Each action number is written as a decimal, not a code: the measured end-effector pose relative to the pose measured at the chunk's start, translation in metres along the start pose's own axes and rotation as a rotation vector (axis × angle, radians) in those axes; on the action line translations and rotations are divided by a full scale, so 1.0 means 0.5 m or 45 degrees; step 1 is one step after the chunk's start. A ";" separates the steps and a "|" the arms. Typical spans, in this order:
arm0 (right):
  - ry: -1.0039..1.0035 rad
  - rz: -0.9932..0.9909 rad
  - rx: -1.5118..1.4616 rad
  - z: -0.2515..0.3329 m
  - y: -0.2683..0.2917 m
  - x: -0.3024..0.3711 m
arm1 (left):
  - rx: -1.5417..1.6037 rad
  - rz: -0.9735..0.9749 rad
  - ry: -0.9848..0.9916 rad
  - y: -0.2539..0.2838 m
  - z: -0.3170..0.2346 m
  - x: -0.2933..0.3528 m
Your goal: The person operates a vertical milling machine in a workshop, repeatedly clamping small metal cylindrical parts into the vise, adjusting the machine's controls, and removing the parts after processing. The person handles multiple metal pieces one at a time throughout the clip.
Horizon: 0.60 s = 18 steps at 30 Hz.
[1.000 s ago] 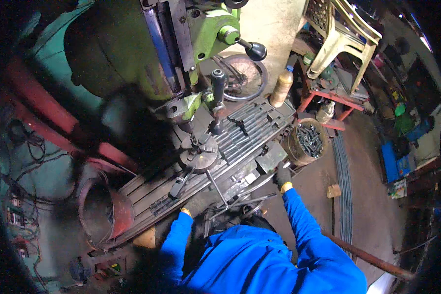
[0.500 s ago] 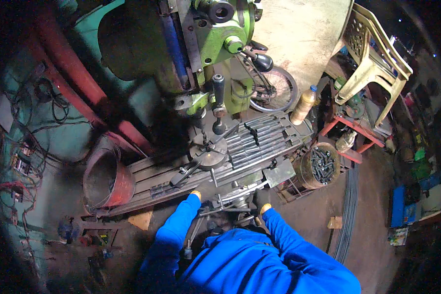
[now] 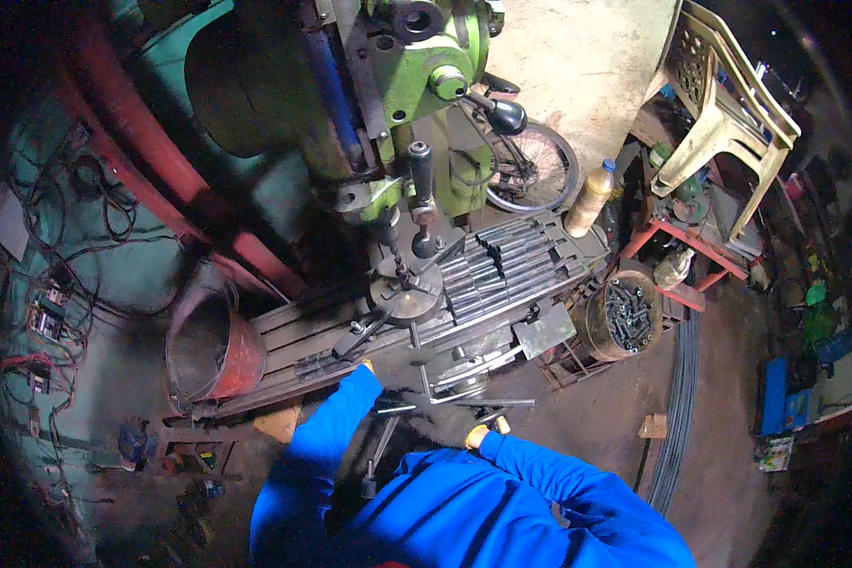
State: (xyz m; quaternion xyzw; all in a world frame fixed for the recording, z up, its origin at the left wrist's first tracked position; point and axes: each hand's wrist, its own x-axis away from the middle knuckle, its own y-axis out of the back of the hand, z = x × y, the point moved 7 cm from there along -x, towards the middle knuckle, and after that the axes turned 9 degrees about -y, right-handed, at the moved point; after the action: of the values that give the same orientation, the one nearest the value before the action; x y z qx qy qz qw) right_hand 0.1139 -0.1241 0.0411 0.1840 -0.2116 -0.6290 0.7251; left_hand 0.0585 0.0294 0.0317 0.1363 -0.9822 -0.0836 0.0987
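Note:
My left hand, in a dark grey glove with a yellow cuff, is at the front edge of the machine table, just below a round chuck. A bent metal handle is beside it. Its fingers blend into the dark metal. My right hand, gloved the same way, is lower, among the crank levers in front of the table; its fingers are lost in shadow. Above the chuck hangs a drill bit in the green machine's spindle. Several metal rods lie in rows on the slotted table.
A red bucket stands at the table's left end. To the right are a plastic bottle, a bin of metal pieces, a red stand with a plastic chair, and long rods on the floor. A bicycle wheel is behind.
My right hand has moved left and down toward my body, among the levers. My left hand has shifted slightly left and up, and the crank levers have changed position.

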 end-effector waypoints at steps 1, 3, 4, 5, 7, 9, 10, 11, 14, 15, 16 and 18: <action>-0.080 0.041 0.196 -0.011 -0.005 -0.012 | -0.437 0.000 -0.074 0.016 0.025 -0.013; -0.267 0.155 0.562 -0.029 -0.024 -0.011 | -1.276 0.023 -0.206 0.003 0.060 -0.003; -0.387 0.151 0.411 -0.054 -0.025 0.001 | -0.864 0.230 0.027 -0.029 -0.132 -0.016; -0.432 0.193 0.270 -0.043 -0.045 0.009 | -0.346 0.069 -0.348 -0.018 -0.049 0.004; -0.545 0.068 0.263 -0.088 -0.068 0.024 | 0.070 -0.010 -0.216 -0.029 0.067 -0.017; -0.853 0.025 0.249 -0.151 -0.058 0.028 | -0.044 -0.061 -0.213 -0.032 0.024 -0.019; -0.886 -0.127 0.086 -0.163 -0.054 0.035 | -0.227 -0.089 -0.239 -0.032 -0.012 -0.009; -0.884 -0.274 -0.079 -0.174 -0.053 0.041 | -0.244 -0.122 -0.260 -0.031 -0.017 -0.005; -0.588 -0.823 -0.509 -0.019 0.059 0.070 | -0.558 -0.182 -0.474 -0.033 -0.006 -0.003; -0.481 -0.838 -0.581 -0.016 0.037 0.079 | -0.355 -0.129 -0.411 -0.025 0.011 -0.021; -0.801 -0.438 -0.495 0.011 0.020 0.071 | -0.143 -0.070 -0.334 -0.023 0.035 -0.030; -0.202 -0.495 -0.253 0.017 -0.034 0.050 | 0.576 0.007 -0.066 -0.037 0.102 -0.051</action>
State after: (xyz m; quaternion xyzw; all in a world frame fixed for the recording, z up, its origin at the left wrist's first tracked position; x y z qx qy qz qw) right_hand 0.0979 -0.1513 0.0413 0.0991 -0.1656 -0.7870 0.5860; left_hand 0.0763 0.0262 -0.0254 0.1500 -0.9785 0.1357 0.0406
